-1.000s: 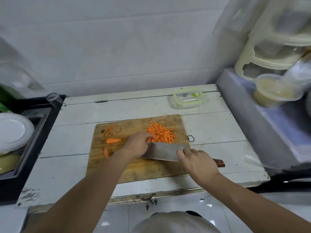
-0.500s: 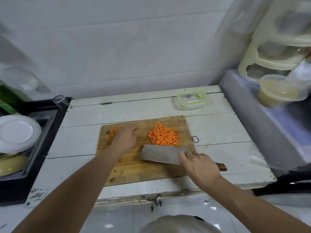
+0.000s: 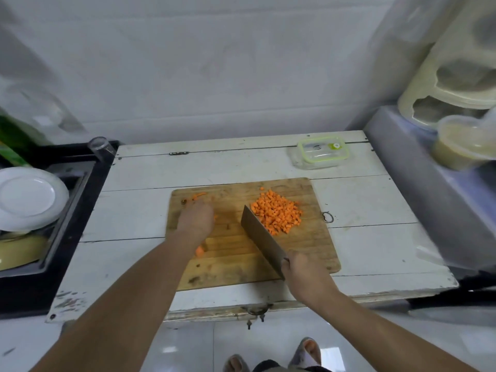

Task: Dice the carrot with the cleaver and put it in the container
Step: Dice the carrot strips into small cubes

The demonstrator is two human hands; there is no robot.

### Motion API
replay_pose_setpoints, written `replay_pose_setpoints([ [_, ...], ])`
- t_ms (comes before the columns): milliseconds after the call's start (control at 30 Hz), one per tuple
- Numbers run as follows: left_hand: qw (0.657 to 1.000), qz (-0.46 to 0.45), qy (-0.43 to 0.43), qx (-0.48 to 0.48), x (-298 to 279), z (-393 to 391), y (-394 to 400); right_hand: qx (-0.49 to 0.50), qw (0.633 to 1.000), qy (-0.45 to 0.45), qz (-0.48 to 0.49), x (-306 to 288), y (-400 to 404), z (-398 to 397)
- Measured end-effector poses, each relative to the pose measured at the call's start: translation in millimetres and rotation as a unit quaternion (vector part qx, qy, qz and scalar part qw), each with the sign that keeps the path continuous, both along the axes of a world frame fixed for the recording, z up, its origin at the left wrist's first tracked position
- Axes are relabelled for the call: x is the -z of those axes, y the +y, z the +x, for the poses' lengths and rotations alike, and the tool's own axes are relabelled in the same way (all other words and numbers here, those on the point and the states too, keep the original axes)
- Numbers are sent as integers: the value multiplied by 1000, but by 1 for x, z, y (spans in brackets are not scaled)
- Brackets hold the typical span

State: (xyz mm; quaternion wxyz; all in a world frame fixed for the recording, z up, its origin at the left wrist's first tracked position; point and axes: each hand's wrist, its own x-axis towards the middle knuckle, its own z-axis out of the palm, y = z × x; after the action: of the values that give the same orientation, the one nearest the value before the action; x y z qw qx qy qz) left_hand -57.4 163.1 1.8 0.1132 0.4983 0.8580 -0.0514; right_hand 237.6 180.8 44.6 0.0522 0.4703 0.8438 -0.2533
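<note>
One carrot piece point(image 3: 200, 251) half hidden under left hand point(image 3: 196, 220), cleaver handle covered.

One cutting board point(image 3: 303, 253) lay on the counter point(image 3: 375, 210), bearing one heap of diced carrot point(image 3: 276, 210) and one cleaver point(image 3: 261, 240). One lidded container point(image 3: 320, 154) sat at the far right. Two hands were in view, left point(image 3: 197, 220) and right point(image 3: 302, 269). One white plate point(image 3: 29, 197) and one glass point(image 3: 98, 145) stood far left.

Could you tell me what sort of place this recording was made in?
Most likely a small home kitchen: diced carrot lies on a wooden cutting board beside a cleaver, with a white plate in a sink to the left.
</note>
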Motion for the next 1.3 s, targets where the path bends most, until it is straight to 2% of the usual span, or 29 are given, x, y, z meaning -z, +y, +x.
replay_pose_setpoints([
  [200, 998, -5, -56, -7, -11, 27, -6, 29, 999, -25, 0, 1, 4, -8],
  [267, 992, 7, -110, -54, -10, 52, -13, 29, 999, -25, -9, 1, 9, -8],
  [367, 960, 72, -195, -188, -3, 77, -27, 37, 999, -19, -13, 0, 16, -4],
  [467, 927, 146, -264, -224, 4, 86, -51, 39, 999, -31, 11, 1, 23, -1],
  [567, 925, 128, -264, -240, 7, 85, -66, 31, 999, -24, 30, 1, 24, -2],
  [700, 900, 116, -322, -269, 0, 80, -71, 13, 999, -5, 32, -1, 16, -6],
  [833, 918, 78, -338, -190, -9, 86, -77, -8, 999, 7, 30, 3, 7, -6],
  [900, 944, 79, -282, -149, -7, 94, -83, -11, 1000, 9, 24, 5, 5, -6],
  [967, 953, 104, -237, -156, -2, 102, -85, -16, 999, 11, 26, 5, 1, -5],
  [1033, 946, 108, -250, -174, 2, 108, -82, -16, 999, 14, 28, 4, -2, -5],
  [1100, 908, 114, -325, -238, 3, 114, -78, -21, 999, 14, 33, 5, -6, -5],
  [1133, 861, 122, -392, -301, 5, 115, -76, -24, 999, 15, 36, 5, -9, -6],
  [1167, 796, 134, -456, -375, 3, 115, -73, -29, 999, 18, 41, 5, -11, -7],
  [1200, 728, 144, -504, -441, 0, 115, -71, -32, 998, 15, 50, 5, -13, -9],
  [1233, 676, 154, -529, -489, -2, 114, -70, -34, 998, 12, 58, 6, -14, -11],
  [1267, 654, 160, -537, -509, -2, 113, -69, -34, 998, 5, 61, 7, -15, -13],
  [1300, 656, 164, -536, -505, -3, 112, -67, -37, 997, -1, 61, 7, -16, -13],
])
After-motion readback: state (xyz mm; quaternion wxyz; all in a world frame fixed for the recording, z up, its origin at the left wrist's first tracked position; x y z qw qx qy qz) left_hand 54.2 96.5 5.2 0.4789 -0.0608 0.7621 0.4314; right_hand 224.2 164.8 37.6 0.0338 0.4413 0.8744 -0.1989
